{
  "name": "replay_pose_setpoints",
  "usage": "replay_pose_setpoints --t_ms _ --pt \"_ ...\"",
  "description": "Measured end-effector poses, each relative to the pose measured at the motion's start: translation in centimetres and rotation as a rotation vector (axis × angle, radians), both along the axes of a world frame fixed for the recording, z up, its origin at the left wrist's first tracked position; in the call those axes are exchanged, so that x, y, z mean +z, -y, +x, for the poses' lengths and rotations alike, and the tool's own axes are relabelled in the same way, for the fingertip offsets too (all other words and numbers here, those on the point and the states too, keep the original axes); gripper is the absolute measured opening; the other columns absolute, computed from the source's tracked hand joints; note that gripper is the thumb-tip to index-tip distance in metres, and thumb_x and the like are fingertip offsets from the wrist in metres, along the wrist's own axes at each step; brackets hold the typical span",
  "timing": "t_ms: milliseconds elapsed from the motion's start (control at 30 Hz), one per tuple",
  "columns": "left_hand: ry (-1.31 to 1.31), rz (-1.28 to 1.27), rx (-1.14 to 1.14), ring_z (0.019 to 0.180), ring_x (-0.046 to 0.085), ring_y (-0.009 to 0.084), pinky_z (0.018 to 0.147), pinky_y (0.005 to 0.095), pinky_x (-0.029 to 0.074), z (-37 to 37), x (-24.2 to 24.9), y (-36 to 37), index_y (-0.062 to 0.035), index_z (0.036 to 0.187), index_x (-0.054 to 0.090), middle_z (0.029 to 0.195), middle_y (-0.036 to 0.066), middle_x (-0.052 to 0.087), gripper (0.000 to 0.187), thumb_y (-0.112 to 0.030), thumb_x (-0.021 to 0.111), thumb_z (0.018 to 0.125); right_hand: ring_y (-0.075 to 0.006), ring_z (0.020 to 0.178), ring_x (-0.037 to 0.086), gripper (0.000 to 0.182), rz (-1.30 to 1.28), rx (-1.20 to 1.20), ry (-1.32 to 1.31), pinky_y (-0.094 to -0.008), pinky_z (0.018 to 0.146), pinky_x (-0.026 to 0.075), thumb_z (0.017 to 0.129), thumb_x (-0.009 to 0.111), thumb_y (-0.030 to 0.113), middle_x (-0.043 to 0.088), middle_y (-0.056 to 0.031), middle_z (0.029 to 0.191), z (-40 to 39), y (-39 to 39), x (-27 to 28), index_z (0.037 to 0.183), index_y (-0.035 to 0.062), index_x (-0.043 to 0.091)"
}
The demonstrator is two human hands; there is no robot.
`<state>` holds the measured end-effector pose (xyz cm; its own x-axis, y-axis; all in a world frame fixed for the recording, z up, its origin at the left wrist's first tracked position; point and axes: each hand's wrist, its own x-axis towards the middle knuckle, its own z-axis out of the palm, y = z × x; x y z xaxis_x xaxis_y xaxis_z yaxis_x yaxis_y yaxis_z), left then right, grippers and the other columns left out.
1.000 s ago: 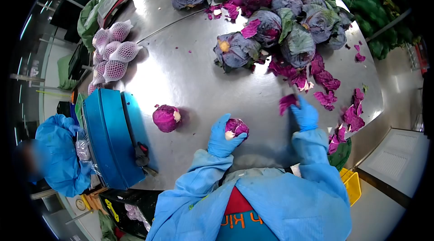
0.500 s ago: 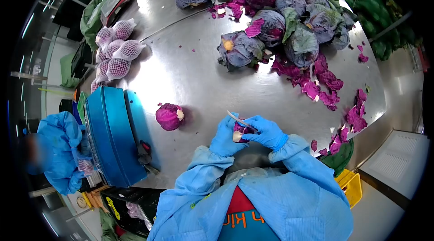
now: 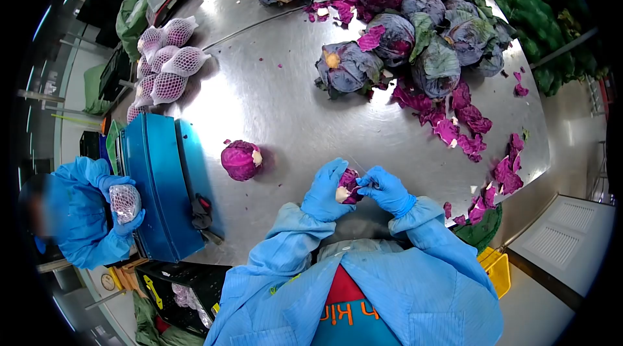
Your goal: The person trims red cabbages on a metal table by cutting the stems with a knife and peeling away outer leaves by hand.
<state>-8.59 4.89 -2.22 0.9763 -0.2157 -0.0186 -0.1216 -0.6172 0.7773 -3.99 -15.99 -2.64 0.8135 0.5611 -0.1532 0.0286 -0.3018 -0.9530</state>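
Near the table's front edge my left hand point(image 3: 326, 191) is wrapped round a small purple cabbage point(image 3: 348, 185) with a pale cut stem end. My right hand point(image 3: 388, 191) is closed at the cabbage's right side, its fingertips touching or nearly touching it. It grips a small knife point(image 3: 368, 184), whose blade shows only as a thin line, seen edge-on. Both hands wear blue gloves. Further left on the metal table, a trimmed purple cabbage point(image 3: 240, 160) stands by itself. Untrimmed cabbages point(image 3: 348, 68) with dark outer leaves are heaped at the back right.
Torn purple leaves point(image 3: 472, 145) litter the right side of the metal table point(image 3: 292, 106). Net-wrapped cabbages point(image 3: 170, 86) are stacked at the left, behind a blue metal box point(image 3: 152, 184). Beyond the box a co-worker point(image 3: 81, 210) holds a wrapped item point(image 3: 124, 203). A yellow crate point(image 3: 496, 271) stands lower right.
My right hand has turned, so the knife blade, broad and clear before, is now barely visible. The co-worker has straightened and lifted a wrapped item into view. The whole view has shifted slightly.
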Motion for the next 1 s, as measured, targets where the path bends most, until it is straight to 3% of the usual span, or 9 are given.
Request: replay_pose_setpoints --t_ms 333,367,433,500,567,633,833,933,1000 --pt "-0.044 -0.064 0.191 0.124 0.043 0.0371 0.106 0.0434 0.035 -0.2 0.1 0.0 -0.0031 0.134 0.041 0.133 0.02 0.044 0.097 -0.031 0.088 0.054 -0.0172 0.08 0.062 0.017 -0.13 -0.421 0.114 -0.0292 0.071 0.049 0.078 0.074 0.011 0.063 -0.0057 0.09 -0.2 9.6 -0.5 0.091 0.0062 0.063" --pt "-0.023 -0.042 0.173 0.124 0.042 0.0373 0.106 0.0435 0.034 -0.1 0.3 0.2 -0.0034 0.134 0.041 0.133 0.02 0.044 0.096 -0.033 0.088 0.056 -0.0187 0.085 0.062 0.02 -0.598 -0.448 0.264 -0.0308 0.074 0.049 0.08 0.072 0.012 0.06 -0.0072 0.099 0.1 11.2 0.1 0.097 0.0069 0.063" --pt "0.003 -0.036 0.209 0.126 0.041 0.0373 0.107 0.044 0.033 -0.4 1.1 0.2 -0.0039 0.134 0.042 0.134 0.021 0.044 0.093 -0.036 0.086 0.06 -0.0195 0.084 0.057 0.039 -0.498 -0.587 0.491 -0.032 0.071 0.047 0.08 0.071 0.013 0.055 -0.0088 0.106 0.6 11.1 0.3 0.119 0.0111 0.061" --pt "0.009 -0.059 0.346 0.127 0.04 0.037 0.107 0.0447 0.032 -1.6 2.1 -0.1 -0.0045 0.134 0.042 0.134 0.021 0.043 0.088 -0.039 0.084 0.064 -0.0173 0.083 0.054 0.052 -0.491 -0.527 0.332 -0.0288 0.072 0.046 0.079 0.073 0.012 0.056 -0.0052 0.101 0.9 9.2 1.7 0.128 0.0119 0.056" --pt "-0.059 -0.231 0.653 0.125 0.045 0.0268 0.103 0.0393 0.038 -4.0 1.5 -1.8 -0.0057 0.128 0.048 0.134 0.018 0.045 0.056 -0.028 0.072 0.083 -0.0145 0.084 0.052 0.059 -0.362 -0.347 0.12 -0.0259 0.075 0.045 0.078 0.074 0.012 0.057 -0.0029 0.102 0.5 6.2 1.3 0.132 0.013 0.053" --pt "-0.079 -0.312 0.921 0.111 0.053 0.0314 0.096 0.0408 0.042 -7.1 -1.2 -5.9 -0.006 0.116 0.056 0.117 0.017 0.055 0.038 -0.025 0.068 0.085 -0.0117 0.084 0.051 0.064 -0.246 -0.196 -0.007 -0.024 0.077 0.045 0.077 0.075 0.011 0.058 -0.0007 0.104 0.3 3.6 0.5 0.136 0.0136 0.05" --pt "0.308 0.906 1.639 0.089 0.057 0.0359 0.082 0.0465 0.045 -21.1 -5.6 -17.5 -0.0067 0.112 0.058 0.098 0.015 0.059 0.038 -0.022 0.065 0.079 -0.0073 0.086 0.053 0.07 -0.016 -0.058 -0.475 -0.0235 0.08 0.047 0.077 0.075 0.005 0.059 -0.0017 0.117 -0.6 0.1 -2.7 0.14 0.0045 0.043" --pt "-0.319 0.917 1.796 0.073 0.058 0.0298 0.074 0.0374 0.048 -25.6 -9.2 -21.1 -0.0003 0.101 0.057 0.09 0.016 0.063 0.027 -0.018 0.062 0.082 -0.0069 0.08 0.055 0.064 0.076 -0.087 -0.534 -0.0228 0.073 0.048 0.079 0.072 0.004 0.062 -0.0004 0.103 -0.7 0.3 -2.9 0.138 0.0049 0.046" --pt "-0.204 0.579 1.735 0.073 0.059 0.0302 0.074 0.0365 0.048 -26.5 -9.8 -23.1 0.0004 0.102 0.057 0.09 0.018 0.063 0.028 -0.018 0.062 0.081 -0.0052 0.07 0.053 0.06 0.086 -0.087 -0.562 -0.021 0.062 0.046 0.081 0.07 0.003 0.061 0.0017 0.093 -0.6 0.4 -2.7 0.136 0.0066 0.048"
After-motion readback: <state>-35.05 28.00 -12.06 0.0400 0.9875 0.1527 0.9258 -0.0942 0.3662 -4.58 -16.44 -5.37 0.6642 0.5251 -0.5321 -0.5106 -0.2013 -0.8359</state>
